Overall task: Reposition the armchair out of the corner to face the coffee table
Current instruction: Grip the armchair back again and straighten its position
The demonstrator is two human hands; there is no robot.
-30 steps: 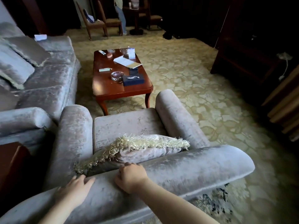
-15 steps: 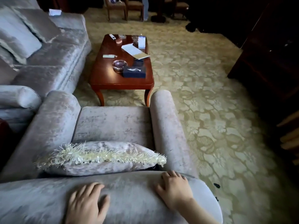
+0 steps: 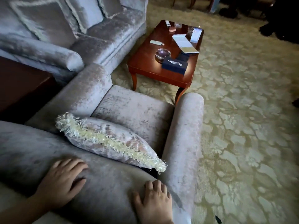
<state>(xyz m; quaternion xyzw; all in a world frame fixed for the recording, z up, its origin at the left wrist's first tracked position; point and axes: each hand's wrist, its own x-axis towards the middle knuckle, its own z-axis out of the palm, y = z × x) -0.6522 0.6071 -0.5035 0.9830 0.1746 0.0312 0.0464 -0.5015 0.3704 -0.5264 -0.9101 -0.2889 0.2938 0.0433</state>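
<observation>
Both L hand (image 3: pixel 64 183), R hand (image 3: pixel 155 202) still on armchair (image 3: pixel 134 110), now nearer sofa (image 3: pixel 100 46)

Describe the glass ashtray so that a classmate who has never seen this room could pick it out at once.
Find the red-brown wooden coffee table on the patterned carpet, just beyond the velvet armchair. On its near half, beside the dark blue tissue box, sits the ashtray. Its round, purplish clear glass sets it apart from the flat papers and boxy things around it.
</observation>
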